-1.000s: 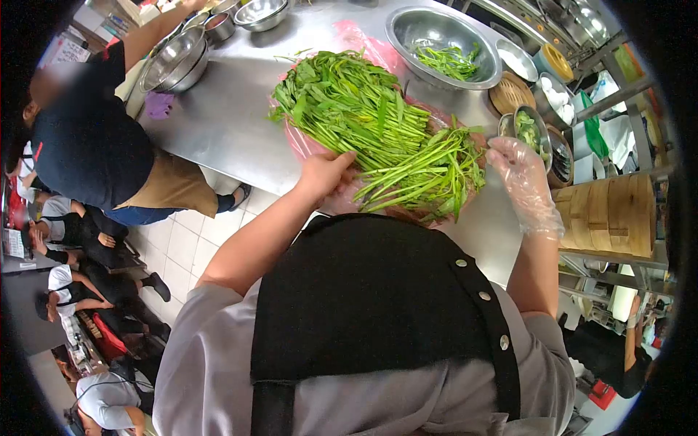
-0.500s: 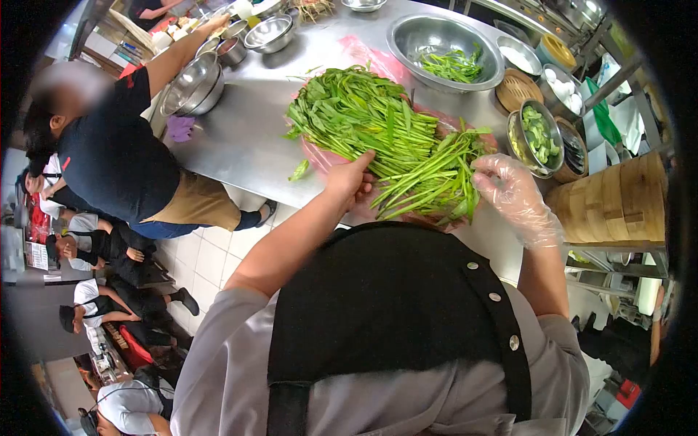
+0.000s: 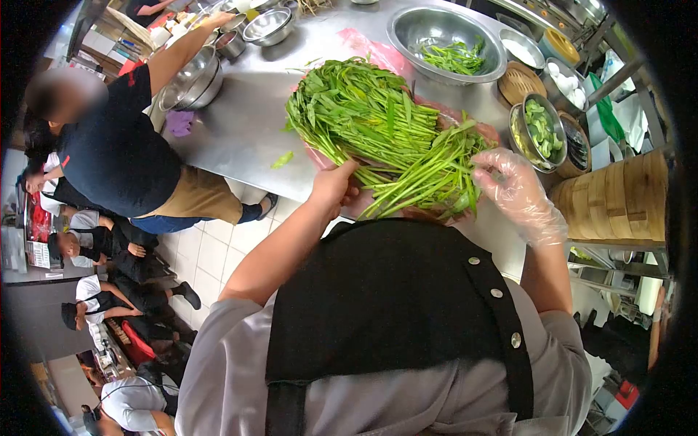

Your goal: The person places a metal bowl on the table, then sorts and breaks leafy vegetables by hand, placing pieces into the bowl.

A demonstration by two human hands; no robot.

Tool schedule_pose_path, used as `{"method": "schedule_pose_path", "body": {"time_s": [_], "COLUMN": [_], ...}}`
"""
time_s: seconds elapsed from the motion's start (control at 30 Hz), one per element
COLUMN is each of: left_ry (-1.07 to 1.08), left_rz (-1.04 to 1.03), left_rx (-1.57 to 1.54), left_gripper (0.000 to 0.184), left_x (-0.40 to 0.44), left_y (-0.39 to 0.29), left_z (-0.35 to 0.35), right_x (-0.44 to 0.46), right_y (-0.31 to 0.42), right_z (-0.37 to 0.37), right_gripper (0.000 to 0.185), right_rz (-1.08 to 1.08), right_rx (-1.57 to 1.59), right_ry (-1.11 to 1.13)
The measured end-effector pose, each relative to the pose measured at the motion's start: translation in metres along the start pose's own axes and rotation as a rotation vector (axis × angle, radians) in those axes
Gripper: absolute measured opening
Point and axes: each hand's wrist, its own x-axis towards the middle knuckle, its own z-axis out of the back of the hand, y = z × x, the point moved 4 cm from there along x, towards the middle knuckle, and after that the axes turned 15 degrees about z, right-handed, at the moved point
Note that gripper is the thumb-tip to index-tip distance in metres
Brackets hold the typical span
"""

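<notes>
- Left hand (image 3: 337, 186): bare, at the near-left edge of the greens. Thumb lies along the stems, fingers curled under. Can't tell if it's closed on any stems.
- Right hand (image 3: 511, 187): in a clear plastic glove, at the right end of the greens. Fingers curled in, narrow gap to the thumb, tips right by the leaves. Can't tell if a leaf is pinched.
- Large heap of long-stemmed green leafy vegetables (image 3: 356, 109): on the table in front of the person, leaves mostly to the far left, stems running toward the near right.
- Smaller loose bunch of thin green stems with leaves (image 3: 425, 173): at the heap's near-right side, between the two hands, stem ends toward the left hand, leaves toward the right.
- Translucent pink plastic bag (image 3: 368, 48): spread under the greens, sticking out at the far side.
- Stainless steel work table (image 3: 251, 123): carries all of the above. Single pale green leaf (image 3: 282, 159) lies left of the heap, apart from it.
- Wide stainless steel bowl (image 3: 408, 30): beyond the heap to the right, cut green stems (image 3: 454, 58) inside.
- Right side: round woven bamboo lid (image 3: 520, 82), steel bowl of chopped green pieces (image 3: 539, 125), stacked round bamboo steamers (image 3: 618, 200) near the gloved hand.
- Far left: crumpled purple item (image 3: 179, 122) beside nested steel bowls (image 3: 190, 87); co-worker in dark T-shirt (image 3: 120, 160) has one arm stretched over the table.
</notes>
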Motion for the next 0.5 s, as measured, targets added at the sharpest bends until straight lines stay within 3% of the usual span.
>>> {"method": "schedule_pose_path", "body": {"time_s": [0.13,0.17,0.27,0.5], "left_ry": [0.033,0.058,0.111,0.135], "left_rz": [0.037,0.060,0.113,0.145], "left_rx": [-0.086,-0.111,-0.171,-0.237], "left_gripper": [0.020,0.020,0.019,0.017], "left_x": [-0.001,0.002,0.011,0.002], "left_y": [0.003,0.004,0.008,0.004], "left_z": [-0.004,-0.005,-0.007,-0.015], "right_x": [0.021,0.032,0.054,0.078], "right_y": [0.024,0.035,0.066,0.055], "right_z": [-0.010,-0.017,-0.042,-0.093], "right_gripper": [0.017,0.012,0.010,0.014], "right_rz": [0.167,0.335,0.515,0.637], "right_rx": [0.086,-0.027,-0.182,-0.391], "right_ry": [-0.101,-0.118,-0.052,0.048]}}
